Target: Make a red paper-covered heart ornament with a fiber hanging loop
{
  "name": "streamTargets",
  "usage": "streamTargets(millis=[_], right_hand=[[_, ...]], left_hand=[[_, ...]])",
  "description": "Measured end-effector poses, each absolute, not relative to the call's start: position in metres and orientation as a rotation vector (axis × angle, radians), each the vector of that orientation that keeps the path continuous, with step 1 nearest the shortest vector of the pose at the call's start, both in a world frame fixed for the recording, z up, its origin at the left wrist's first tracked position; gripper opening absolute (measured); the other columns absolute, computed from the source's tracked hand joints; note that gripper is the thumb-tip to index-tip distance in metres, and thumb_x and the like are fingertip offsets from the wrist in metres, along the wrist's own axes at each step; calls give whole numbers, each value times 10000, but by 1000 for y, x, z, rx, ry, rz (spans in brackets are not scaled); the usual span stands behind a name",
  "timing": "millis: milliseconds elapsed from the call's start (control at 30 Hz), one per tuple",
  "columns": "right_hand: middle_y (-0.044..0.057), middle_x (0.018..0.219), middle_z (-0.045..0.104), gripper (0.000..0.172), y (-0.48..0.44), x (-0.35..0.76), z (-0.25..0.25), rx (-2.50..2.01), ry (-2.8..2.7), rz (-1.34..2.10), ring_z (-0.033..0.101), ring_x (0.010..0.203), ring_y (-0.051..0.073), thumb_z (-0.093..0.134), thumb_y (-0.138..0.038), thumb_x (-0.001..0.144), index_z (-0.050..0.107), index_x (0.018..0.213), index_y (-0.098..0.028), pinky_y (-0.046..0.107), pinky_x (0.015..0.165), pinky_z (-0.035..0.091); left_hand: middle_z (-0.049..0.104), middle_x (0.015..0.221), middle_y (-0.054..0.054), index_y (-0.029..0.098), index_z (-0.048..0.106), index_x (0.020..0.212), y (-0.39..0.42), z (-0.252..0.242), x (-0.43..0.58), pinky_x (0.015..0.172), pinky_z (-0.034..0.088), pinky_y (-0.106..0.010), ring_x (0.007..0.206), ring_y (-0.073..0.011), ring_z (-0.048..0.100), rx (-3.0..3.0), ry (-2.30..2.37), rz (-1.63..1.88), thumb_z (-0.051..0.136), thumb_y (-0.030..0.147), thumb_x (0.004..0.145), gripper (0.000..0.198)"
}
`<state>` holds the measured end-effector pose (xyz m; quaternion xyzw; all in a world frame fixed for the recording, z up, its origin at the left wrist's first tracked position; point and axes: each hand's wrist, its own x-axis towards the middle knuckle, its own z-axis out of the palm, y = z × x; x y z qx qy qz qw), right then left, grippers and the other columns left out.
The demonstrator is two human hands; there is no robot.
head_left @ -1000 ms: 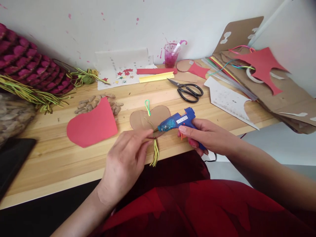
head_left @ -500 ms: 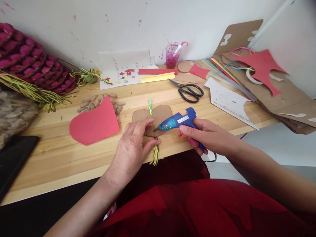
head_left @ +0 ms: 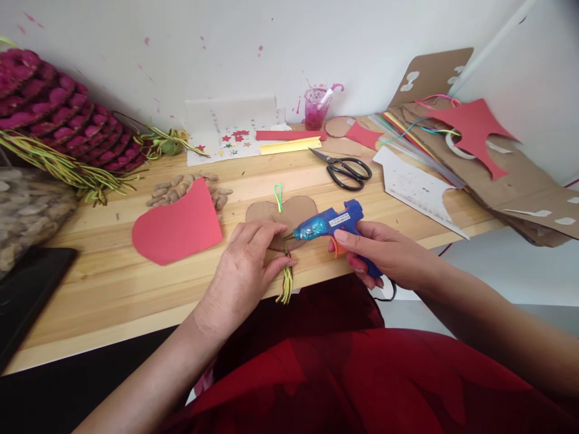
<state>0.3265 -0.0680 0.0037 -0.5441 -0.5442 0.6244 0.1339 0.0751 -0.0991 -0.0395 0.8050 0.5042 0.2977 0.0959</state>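
Observation:
A brown cardboard heart (head_left: 296,211) lies near the front edge of the wooden table (head_left: 113,283), with a green loop (head_left: 278,196) at its top. My left hand (head_left: 244,268) presses down on the heart's lower tip, thumb and fingers pinching a yellow-green tassel (head_left: 286,288) that hangs over the table edge. My right hand (head_left: 384,253) grips a blue glue gun (head_left: 332,223). Its nozzle points left and touches the heart just beside my left fingers.
A red paper heart (head_left: 178,229) lies to the left, partly over a pile of peanut shells (head_left: 174,187). Black scissors (head_left: 346,169), a pink cup (head_left: 315,108), paper strips and a star sheet (head_left: 230,138) sit behind. Cardboard and red cutouts (head_left: 474,132) pile up at right. A magenta woven piece (head_left: 58,114) at left.
My left hand moved forward from holding the tassel loosely to pressing it onto the heart's tip. The glue gun nozzle stays at the same spot; the view shifted slightly.

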Motion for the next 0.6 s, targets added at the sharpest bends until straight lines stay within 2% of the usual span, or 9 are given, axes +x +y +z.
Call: streamTargets(millis=[400, 600], right_hand=[[-71, 545, 495, 449, -76, 330, 4, -1611, -1313, 1993, 457, 349, 68, 602, -645, 857, 529, 872, -202, 176, 324, 296], [-75, 535, 488, 445, -75, 327, 4, -1611, -1305, 1993, 447, 340, 64, 608, -633, 856, 532, 878, -196, 171, 320, 294]], left_hand=[[660, 1156, -82, 180, 628, 1137, -99, -40, 76, 951, 496, -388, 1079, -236, 574, 2370, 1496, 891, 764, 281, 814, 365], [656, 1164, -85, 180, 632, 1144, -98, -41, 75, 954, 499, -395, 1077, -238, 576, 2360, 1477, 895, 776, 304, 799, 394]])
